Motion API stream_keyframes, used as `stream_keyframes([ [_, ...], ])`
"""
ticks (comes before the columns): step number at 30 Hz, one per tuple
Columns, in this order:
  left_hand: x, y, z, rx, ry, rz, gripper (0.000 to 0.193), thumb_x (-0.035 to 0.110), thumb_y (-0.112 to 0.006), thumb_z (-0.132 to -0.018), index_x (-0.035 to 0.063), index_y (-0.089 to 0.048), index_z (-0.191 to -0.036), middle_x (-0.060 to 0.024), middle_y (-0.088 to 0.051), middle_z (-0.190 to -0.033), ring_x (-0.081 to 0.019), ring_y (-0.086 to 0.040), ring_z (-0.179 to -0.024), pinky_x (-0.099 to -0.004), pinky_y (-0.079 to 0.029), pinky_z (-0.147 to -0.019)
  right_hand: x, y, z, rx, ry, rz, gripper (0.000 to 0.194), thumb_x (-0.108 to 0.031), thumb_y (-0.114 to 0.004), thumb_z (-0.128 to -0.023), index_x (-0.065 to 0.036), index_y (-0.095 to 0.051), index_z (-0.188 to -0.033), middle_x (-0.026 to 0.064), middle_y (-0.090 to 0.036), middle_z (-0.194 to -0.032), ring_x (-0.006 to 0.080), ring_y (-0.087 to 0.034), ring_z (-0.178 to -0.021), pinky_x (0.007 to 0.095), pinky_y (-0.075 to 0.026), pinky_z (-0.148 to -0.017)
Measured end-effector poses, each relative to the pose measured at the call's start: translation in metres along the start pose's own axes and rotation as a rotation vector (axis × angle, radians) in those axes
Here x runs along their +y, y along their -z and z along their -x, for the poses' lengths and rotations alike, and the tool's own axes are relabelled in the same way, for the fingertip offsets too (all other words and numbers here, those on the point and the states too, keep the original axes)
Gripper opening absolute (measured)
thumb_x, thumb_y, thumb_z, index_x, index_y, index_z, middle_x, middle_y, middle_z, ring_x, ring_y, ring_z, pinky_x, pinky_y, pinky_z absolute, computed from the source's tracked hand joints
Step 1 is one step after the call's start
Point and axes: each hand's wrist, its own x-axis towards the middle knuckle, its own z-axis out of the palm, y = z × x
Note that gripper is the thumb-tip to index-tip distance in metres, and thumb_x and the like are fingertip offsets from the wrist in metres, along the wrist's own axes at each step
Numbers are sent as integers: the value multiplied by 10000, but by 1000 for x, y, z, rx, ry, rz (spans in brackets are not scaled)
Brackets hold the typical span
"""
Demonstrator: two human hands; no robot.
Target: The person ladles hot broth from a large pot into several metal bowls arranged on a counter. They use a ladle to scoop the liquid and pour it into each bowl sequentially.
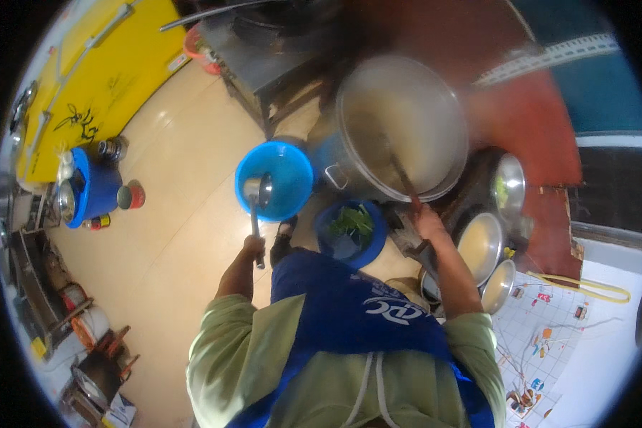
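My left hand (254, 245) grips the handle of a metal ladle (253, 188). Its bowl is over or inside a light blue bucket (294, 184); a round dark-and-shiny shape beside the bowl is hard to make out. Around a wooden stick or paddle (403, 174), my right hand (429, 222) is closed. The stick's far end goes down into a large metal pot (461, 140) of pale, cloudy liquid. Steam blurs the pot's contents and far rim. Below the pot sits a dark blue basin (331, 241) with green leaves (354, 223) in it.
Metal bowls of yellowish stuff (477, 249) stand to the right, near a patterned white surface (551, 331). A dark metal-topped table (257, 59) is ahead. A blue bucket (104, 187) and a can (132, 197) stand on the left floor, before a yellow cabinet (123, 64).
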Motion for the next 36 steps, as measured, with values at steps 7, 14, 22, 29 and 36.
stream_keyframes([
  [7, -1, -23, -32, 270, -8, -345, 252, 179, -556, -771, -48, -614, -864, -216, -632, -849, -339, -626, -826, -405, -508, -710, 26, -20, 28, 47, -226, -292, 363, -248, -484, -881, -12, -360, -1127, 226, -594, -830, 315, -608, -675, 396, -488, -576],
  [14, 28, -51, -33, 337, -139, -480, 198, 131, -536, -719, -43, -629, -705, -204, -641, -737, -302, -649, -653, -388, -528, -581, 16, -14, 66, 75, -370, -818, 217, -231, -456, -900, -48, -383, -992, 69, -475, -617, 159, -483, -413, 309, -389, -366],
  [22, 26, -74, -55, -269, 99, 1029, 256, 122, -413, -870, 41, -479, -636, -56, -419, -500, -186, -414, -401, -296, -372, -376, 22, -21, 70, 51, -414, -789, 210, -234, -448, -905, -58, -374, -992, 69, -482, -654, 166, -477, -413, 315, -382, -363],
  [29, -33, -44, 31, -645, 113, 1265, 237, 129, -411, -880, 107, -381, -646, 26, -380, -544, -64, -348, -383, -181, -330, -342, 35, -38, 67, 77, -314, -943, 187, -186, -419, -915, -35, -340, -992, 86, -466, -587, 200, -491, -405, 349, -369, -339],
  [36, -26, -14, 157, -986, 223, 1502, 204, 107, -423, -909, 98, -394, -707, 42, -354, -589, -29, -321, -427, -160, -284, -351, 42, -59, 58, 129, -227, -968, 221, -203, -438, -904, -25, -350, -1000, 109, -501, -609, 214, -514, -427, 364, -400, -363],
])
